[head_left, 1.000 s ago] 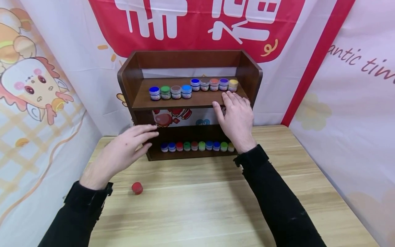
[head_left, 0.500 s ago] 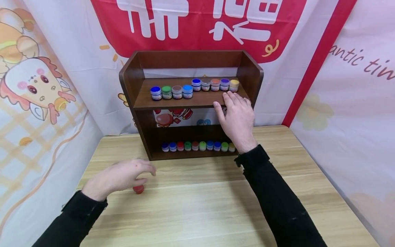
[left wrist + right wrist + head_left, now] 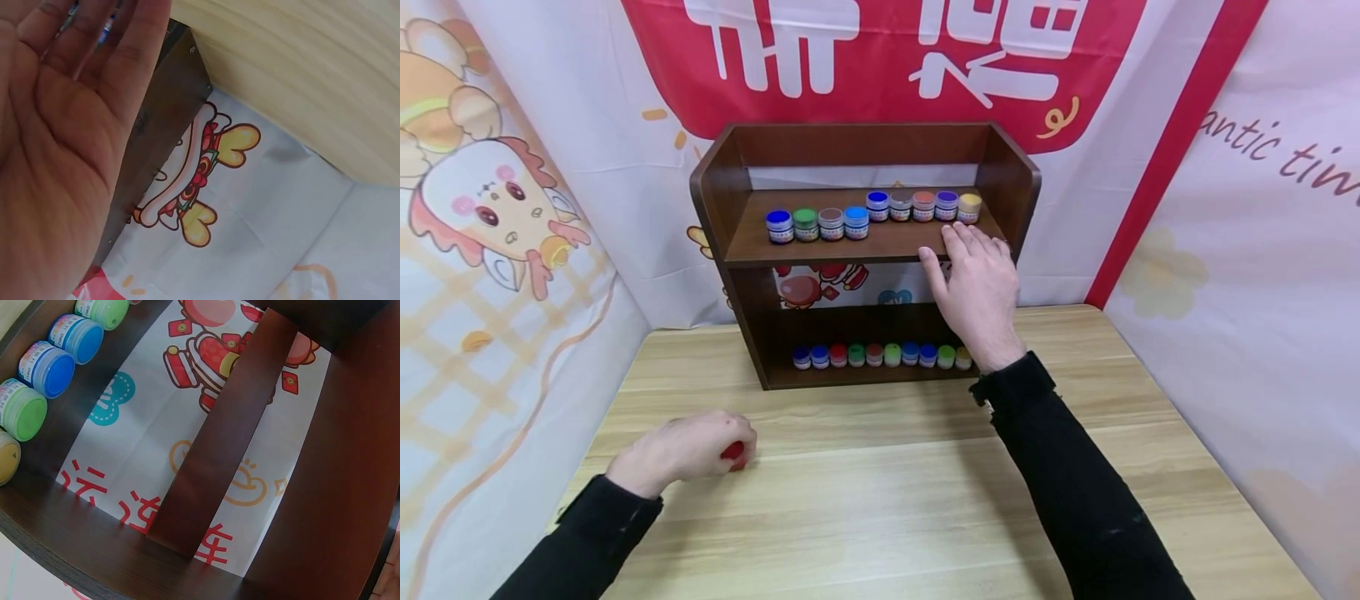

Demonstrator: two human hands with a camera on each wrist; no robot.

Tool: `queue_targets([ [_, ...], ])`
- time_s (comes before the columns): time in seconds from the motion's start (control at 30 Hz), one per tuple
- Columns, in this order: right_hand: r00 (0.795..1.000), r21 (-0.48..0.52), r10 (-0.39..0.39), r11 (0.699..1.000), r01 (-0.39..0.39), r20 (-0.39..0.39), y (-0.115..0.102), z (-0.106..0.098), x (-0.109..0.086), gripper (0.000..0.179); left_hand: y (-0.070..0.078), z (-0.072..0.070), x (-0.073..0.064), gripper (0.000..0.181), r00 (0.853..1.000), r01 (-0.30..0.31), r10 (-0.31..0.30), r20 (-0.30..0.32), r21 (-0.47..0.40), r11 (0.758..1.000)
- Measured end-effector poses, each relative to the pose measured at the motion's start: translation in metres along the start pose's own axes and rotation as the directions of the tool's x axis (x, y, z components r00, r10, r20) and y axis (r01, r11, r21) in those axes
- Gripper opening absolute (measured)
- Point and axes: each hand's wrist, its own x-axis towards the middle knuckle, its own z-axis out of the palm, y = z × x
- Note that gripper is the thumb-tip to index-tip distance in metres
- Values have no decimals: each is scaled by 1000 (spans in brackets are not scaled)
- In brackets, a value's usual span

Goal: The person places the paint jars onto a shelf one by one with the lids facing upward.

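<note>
In the head view my left hand (image 3: 685, 448) is low over the table's left side, fingers curled round a small red paint jar (image 3: 733, 451), partly covered by them. The left wrist view has the palm (image 3: 59, 162) at its left, without the red jar. Straight-fingered, my right hand (image 3: 977, 287) rests on the front edge of the upper board of a dark brown two-tier shelf (image 3: 797, 252). Just behind its fingertips stands a yellow-lidded paint jar (image 3: 969, 208). The right wrist view looks into the lower tier, with a blue paint jar (image 3: 53, 375) among others.
On the upper tier several paint jars stand in two groups, the left one, with a green jar (image 3: 806, 225), nearer the front. A row with another red jar (image 3: 838, 356) lines the lower tier. Printed cloth (image 3: 1217, 250) hangs round the wooden table (image 3: 880, 500).
My left hand has come down from beside the shelf to the table, and its fingers have curled round the red paint jar. The right hand has stayed in place.
</note>
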Motion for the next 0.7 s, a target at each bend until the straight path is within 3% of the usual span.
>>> queue_targets([
  [0.2, 1000, -3, 5, 1000, -5, 13, 0, 0, 0, 79, -2, 4, 4, 19, 998, 34, -38, -55, -65, 997],
  [0.4, 1000, 0, 4, 1000, -4, 13, 1, 0, 0, 79, -2, 9, 7, 14, 990, 86, -90, -109, -36, 996],
  [0.6, 1000, -2, 7, 1000, -7, 17, 0, 0, 0, 79, -1, 14, 10, 19, 990, 63, -65, -124, -19, 998],
  [0.7, 1000, -2, 5, 1000, -5, 11, 0, 0, 0, 79, 1, 17, 18, 17, 979, 69, -67, -195, 2, 998],
])
